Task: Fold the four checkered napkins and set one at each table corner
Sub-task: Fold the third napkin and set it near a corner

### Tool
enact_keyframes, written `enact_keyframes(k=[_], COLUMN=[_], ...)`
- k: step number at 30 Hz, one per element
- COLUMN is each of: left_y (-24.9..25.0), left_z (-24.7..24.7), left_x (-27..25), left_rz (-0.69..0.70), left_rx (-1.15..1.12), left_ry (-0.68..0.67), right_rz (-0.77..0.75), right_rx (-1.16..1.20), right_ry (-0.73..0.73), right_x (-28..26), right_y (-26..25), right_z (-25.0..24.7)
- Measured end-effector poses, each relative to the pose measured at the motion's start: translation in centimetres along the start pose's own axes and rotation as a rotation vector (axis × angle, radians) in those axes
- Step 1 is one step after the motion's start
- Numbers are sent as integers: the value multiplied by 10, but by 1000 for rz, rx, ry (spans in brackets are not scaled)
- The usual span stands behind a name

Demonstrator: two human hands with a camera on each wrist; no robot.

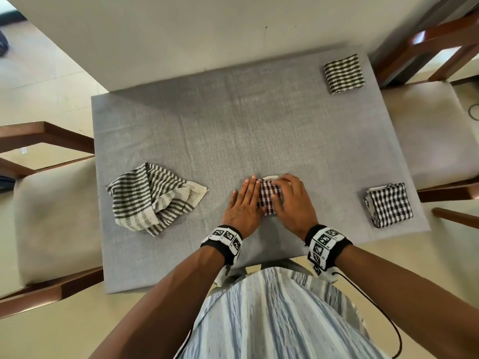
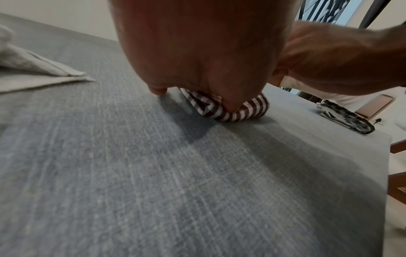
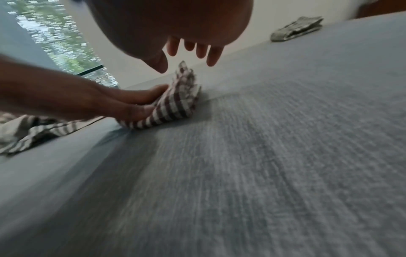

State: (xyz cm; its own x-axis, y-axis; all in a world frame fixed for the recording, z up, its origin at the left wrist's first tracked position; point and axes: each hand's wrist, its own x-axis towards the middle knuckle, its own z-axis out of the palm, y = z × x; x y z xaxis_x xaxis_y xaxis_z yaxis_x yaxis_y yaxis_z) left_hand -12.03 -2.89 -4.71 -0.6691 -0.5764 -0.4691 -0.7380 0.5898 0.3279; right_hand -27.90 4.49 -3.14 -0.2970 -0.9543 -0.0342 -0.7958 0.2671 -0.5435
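Note:
A small folded red-brown checkered napkin (image 1: 269,199) (image 2: 230,114) (image 3: 173,106) lies at the middle of the grey-clothed table (image 1: 233,120), near its front edge. My left hand (image 1: 247,194) (image 3: 131,100) lies flat along the napkin's left side, fingers straight, and its thumb (image 2: 228,104) presses on the cloth. My right hand (image 1: 286,191) (image 3: 193,52) hovers over the napkin's right side with relaxed, spread fingers, gripping nothing. A folded striped napkin (image 1: 343,73) (image 3: 296,28) sits at the far right corner. A folded black checkered napkin (image 1: 388,204) (image 2: 344,118) sits at the near right corner.
A crumpled, unfolded grey-striped napkin (image 1: 153,198) (image 3: 33,132) lies at the table's left side. Cushioned wooden chairs stand at the left (image 1: 51,216) and right (image 1: 427,130). A white wall runs along the table's far edge.

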Motion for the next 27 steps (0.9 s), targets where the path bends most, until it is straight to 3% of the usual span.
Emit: enact_keyframes(k=[4, 8, 27], left_y=[1, 1, -14], left_z=[2, 1, 6], left_x=[0, 0, 4], left_rz=[1, 7, 50], left_rx=[19, -9, -68], left_ry=[-7, 1, 29], right_rz=[-254, -144, -111], right_rx=[-223, -279, -244], right_ry=[-251, -384, -435], right_x=[-15, -13, -9], right_y=[3, 11, 20], right_z=[13, 23, 25])
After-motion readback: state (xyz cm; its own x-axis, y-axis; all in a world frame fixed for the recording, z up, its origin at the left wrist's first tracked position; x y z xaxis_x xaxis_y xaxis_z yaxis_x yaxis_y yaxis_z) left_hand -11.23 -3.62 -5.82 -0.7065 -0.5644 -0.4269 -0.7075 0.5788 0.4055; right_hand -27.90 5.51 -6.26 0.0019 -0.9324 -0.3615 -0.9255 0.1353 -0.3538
